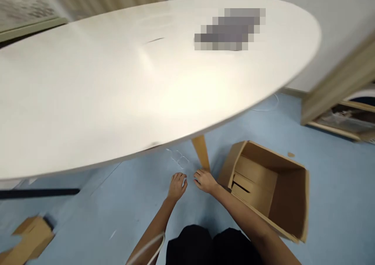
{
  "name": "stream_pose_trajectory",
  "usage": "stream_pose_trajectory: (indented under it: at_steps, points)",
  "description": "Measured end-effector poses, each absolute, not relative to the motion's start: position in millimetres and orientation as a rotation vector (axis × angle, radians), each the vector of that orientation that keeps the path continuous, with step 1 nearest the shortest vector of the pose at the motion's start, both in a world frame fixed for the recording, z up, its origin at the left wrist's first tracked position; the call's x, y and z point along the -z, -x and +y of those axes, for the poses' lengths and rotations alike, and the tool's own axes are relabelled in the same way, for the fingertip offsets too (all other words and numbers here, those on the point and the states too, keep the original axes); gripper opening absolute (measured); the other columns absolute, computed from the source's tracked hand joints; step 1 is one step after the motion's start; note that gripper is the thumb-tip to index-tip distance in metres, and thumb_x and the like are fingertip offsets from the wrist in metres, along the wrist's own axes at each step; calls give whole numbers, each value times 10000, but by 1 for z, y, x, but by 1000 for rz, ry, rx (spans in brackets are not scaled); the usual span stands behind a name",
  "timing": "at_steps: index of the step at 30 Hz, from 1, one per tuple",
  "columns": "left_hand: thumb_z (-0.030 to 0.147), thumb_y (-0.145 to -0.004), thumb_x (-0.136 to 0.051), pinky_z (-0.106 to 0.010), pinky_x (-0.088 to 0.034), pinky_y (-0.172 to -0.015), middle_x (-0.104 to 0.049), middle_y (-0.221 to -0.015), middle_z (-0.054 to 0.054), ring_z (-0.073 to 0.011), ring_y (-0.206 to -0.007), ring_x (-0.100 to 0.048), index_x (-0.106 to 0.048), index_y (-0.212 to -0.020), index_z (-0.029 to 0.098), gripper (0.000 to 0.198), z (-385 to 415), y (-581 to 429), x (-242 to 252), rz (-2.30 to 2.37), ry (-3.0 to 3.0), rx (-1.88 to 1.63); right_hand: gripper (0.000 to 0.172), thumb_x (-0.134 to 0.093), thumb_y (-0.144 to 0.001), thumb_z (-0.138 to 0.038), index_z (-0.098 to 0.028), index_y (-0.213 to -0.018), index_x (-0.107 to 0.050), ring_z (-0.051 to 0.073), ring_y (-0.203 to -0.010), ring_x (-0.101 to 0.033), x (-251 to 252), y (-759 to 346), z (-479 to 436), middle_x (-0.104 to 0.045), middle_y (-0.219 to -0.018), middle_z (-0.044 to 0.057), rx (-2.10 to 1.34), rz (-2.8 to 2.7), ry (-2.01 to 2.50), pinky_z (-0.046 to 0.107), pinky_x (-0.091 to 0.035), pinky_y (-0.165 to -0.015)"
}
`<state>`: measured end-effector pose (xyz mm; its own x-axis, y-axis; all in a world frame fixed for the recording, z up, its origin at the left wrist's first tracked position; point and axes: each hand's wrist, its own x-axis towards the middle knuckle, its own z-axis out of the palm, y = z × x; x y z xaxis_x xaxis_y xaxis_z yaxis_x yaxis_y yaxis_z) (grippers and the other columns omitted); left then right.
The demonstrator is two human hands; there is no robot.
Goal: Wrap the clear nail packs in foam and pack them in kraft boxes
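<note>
My left hand (177, 186) is low over the blue floor, its fingers loosely bent and apart from the thumb, with nothing visible in it. Facing it across a small gap is my right hand (205, 180), also loosely curved and holding nothing I can see. The wooden table leg (201, 152) comes down just beyond my right hand; whether they touch I cannot tell. Past the fingertips, a thin clear outlined piece (179, 159) lies on the floor, its kind unclear. To the right of my right hand stands an open cardboard box (258, 179).
A white oval table (117, 101) spans the view above my hands, with a blurred-out dark object (231, 29) on it. Another piece of cardboard (35, 239) lies at lower left, near a black bar (41, 193). A white cable (152, 243) crosses by my left forearm.
</note>
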<state>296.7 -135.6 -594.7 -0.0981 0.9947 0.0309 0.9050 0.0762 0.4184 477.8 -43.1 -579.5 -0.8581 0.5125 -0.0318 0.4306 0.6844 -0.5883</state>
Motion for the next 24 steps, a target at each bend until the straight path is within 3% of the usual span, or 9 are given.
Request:
stream_pose_trajectory:
  at_steps: [5, 11, 16, 20, 24]
  points:
    - [129, -791, -461, -447, -487, -887, -644, -933, -64, -257, -943, -612, -632, -923, 224, 236, -192, -259, 635, 2389, -1388, -705, 246, -592, -836, -270, -213, -1075, -585, 307, -1151, -517, 650, -400, -35, -605, -1126, 132, -1032, -2731, 1067, 443, -407, -985]
    - [86, -770, -502, -393, -490, -918, -643, -1013, -54, -228, -1003, -601, -645, -981, 237, 297, -250, -264, 662, 2187, -1309, -923, 433, -659, -776, -348, -246, -1175, -524, 326, -1260, -460, 719, -344, -33, -569, -1228, 120, -958, -2697, 1211, 471, -385, -1032]
    - [39, -772, -462, -370, -479, -929, -637, -996, -48, -208, -1009, -587, -643, -987, 216, 332, -259, -256, 672, 2243, -1166, -948, 650, -651, -770, -346, -78, -1317, -424, 387, -1301, -416, 755, -312, -34, -449, -1376, 270, -618, -2728, 1474, 471, -360, -1041]
    - [42, -768, -463, -380, -472, -945, -631, -1029, -53, -212, -1034, -572, -635, -1029, 228, 363, -252, -254, 685, 2235, -1173, -1012, 529, -590, -798, -289, -98, -1275, -463, 350, -1264, -453, 777, -305, -35, -493, -1334, 244, -419, -2692, 1469, 415, -387, -1000]
    - [62, -740, -497, -417, -440, -1004, -625, -1112, -62, -230, -1091, -555, -616, -1124, 234, 437, -245, -251, 697, 2182, -1150, -1063, 463, -604, -721, -217, -133, -1163, -494, 320, -1127, -516, 777, -317, -40, -581, -1145, 179, -436, -2684, 1342, 393, -406, -949]
